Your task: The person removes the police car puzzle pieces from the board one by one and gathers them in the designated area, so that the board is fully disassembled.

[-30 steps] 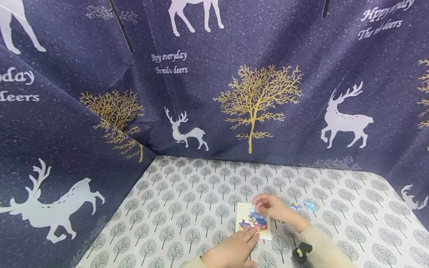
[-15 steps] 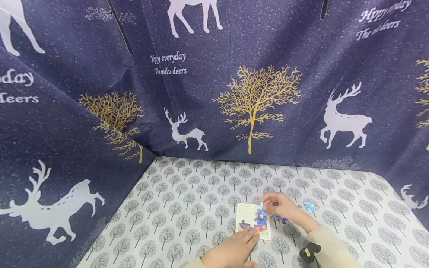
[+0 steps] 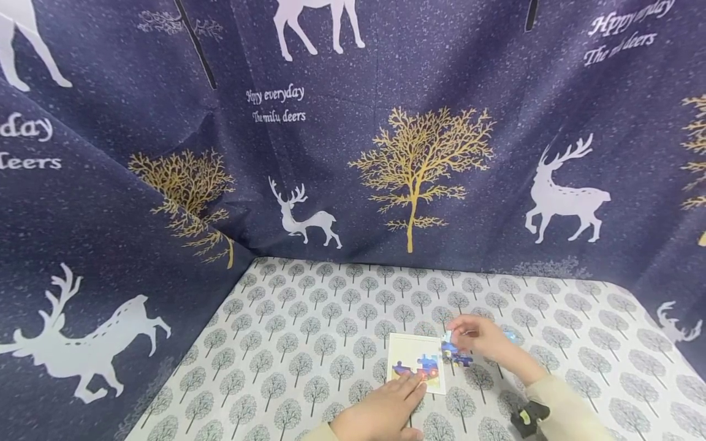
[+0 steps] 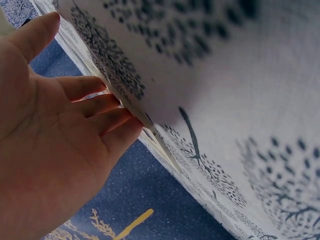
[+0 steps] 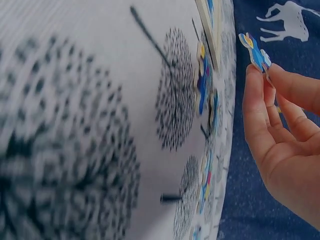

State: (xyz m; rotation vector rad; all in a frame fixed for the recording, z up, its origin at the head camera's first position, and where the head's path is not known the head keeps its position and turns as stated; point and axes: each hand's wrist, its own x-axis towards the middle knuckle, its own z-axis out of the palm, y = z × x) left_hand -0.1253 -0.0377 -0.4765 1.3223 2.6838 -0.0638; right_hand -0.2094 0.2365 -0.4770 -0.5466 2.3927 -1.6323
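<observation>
My right hand (image 3: 482,340) pinches a blue jigsaw piece (image 5: 257,54) between thumb and fingertips, raised above the cloth in the right wrist view. In the head view it is just right of a pale puzzle tray (image 3: 399,346). Red, yellow and blue joined pieces (image 3: 427,365) fill part of the tray's lower half, while its upper half shows bare backing. My left hand (image 3: 380,410) lies with straight fingers on the tray's near edge; the left wrist view shows its fingertips (image 4: 131,125) right at that edge.
Loose jigsaw pieces (image 5: 202,82) lie on the tree-print tablecloth (image 3: 309,367) right of the tray. A light blue one (image 3: 510,336) is partly hidden behind the right hand. A dark blue deer-print curtain (image 3: 353,153) hangs behind the table. A black device (image 3: 529,418) sits on the right sleeve.
My right hand has moved right, from over the tray's upper part to beside it, carrying the blue piece. The left hand has stayed on the tray's near edge.
</observation>
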